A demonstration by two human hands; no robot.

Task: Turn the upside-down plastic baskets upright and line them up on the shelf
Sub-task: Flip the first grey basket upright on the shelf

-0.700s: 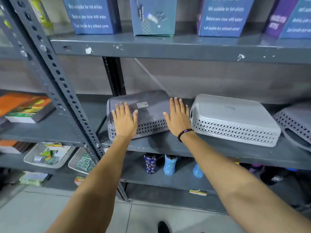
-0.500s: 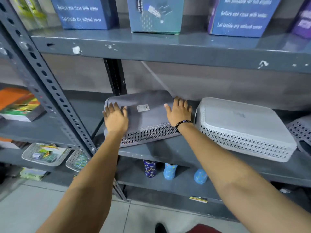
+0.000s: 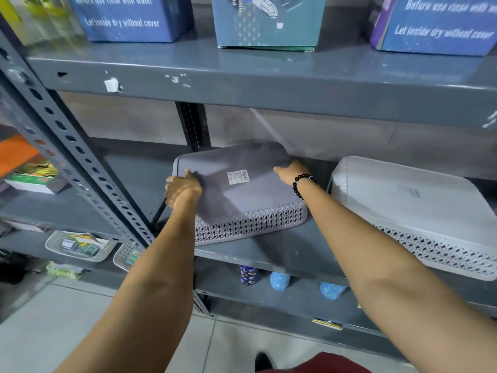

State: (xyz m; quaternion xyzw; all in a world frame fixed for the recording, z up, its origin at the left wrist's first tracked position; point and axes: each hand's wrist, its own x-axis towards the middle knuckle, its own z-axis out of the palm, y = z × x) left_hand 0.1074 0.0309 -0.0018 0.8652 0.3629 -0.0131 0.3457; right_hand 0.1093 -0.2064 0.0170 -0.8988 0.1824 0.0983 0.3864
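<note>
A dark grey plastic basket (image 3: 236, 192) lies upside down on the grey metal shelf (image 3: 285, 249), its flat bottom with a white label facing up and its far side tilted upward. My left hand (image 3: 183, 191) grips its left edge. My right hand (image 3: 289, 170), with a black bead bracelet at the wrist, holds its far right corner, the fingers hidden behind the basket. To the right a light grey basket (image 3: 419, 208) also lies upside down on the same shelf.
A perforated upright post (image 3: 80, 168) stands just left of my left hand. The shelf above (image 3: 269, 82) carries blue boxes (image 3: 131, 17) and hangs low over the baskets. Small baskets with goods (image 3: 78, 246) and bottles (image 3: 248, 275) sit on lower shelves. Books (image 3: 32, 173) lie at left.
Both hands slid from flat on top of the dark basket to its left edge and far right corner and closed on it; the basket's far side has risen. The camera moved closer.
</note>
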